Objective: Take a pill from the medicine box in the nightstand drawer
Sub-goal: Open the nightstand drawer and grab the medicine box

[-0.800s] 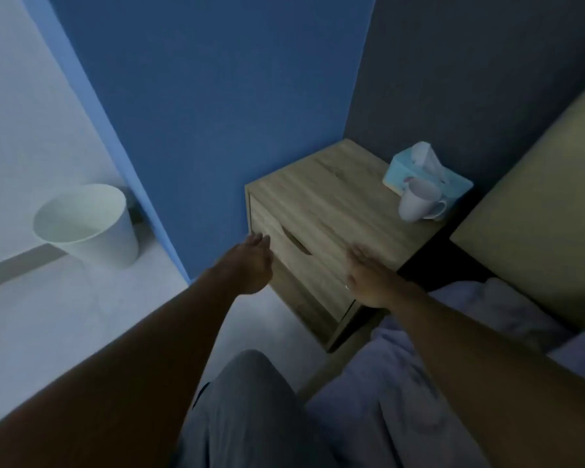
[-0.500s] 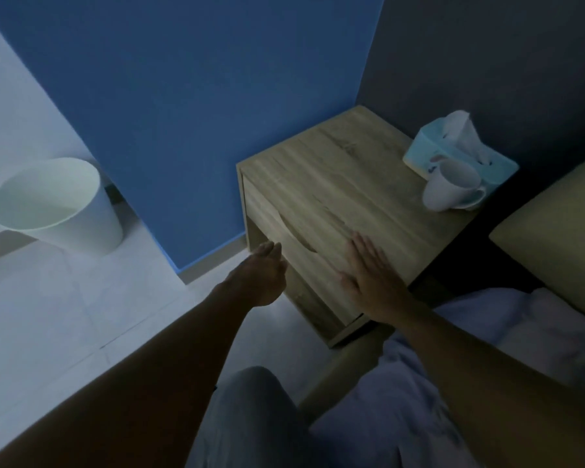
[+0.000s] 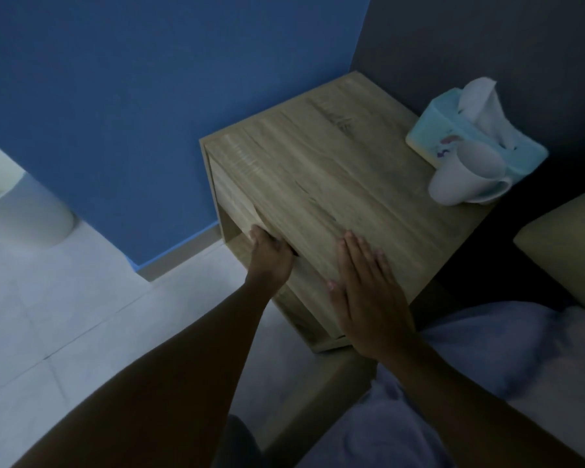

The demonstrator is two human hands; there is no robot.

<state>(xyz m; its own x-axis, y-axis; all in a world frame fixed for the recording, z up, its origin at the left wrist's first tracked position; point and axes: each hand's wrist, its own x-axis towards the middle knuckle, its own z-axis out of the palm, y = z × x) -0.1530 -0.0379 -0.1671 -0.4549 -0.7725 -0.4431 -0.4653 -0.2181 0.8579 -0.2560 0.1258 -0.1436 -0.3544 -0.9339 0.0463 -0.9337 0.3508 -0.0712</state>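
Both hands have reached the nightstand (image 3: 335,170): left hand (image 3: 269,256) fingers now hooked into the drawer (image 3: 232,204) handle, right hand (image 3: 368,295) flat, fingers released.

bedroom | nightstand (image 3: 335,184) beside bed (image 3: 520,349) | tissue box (image 3: 453,143)

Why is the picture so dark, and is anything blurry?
Head view: the room is dim, so the nightstand and both arms look shadowy; the white mug and tissue box are a bit smeared; wide-angle lens bends the wall edges.
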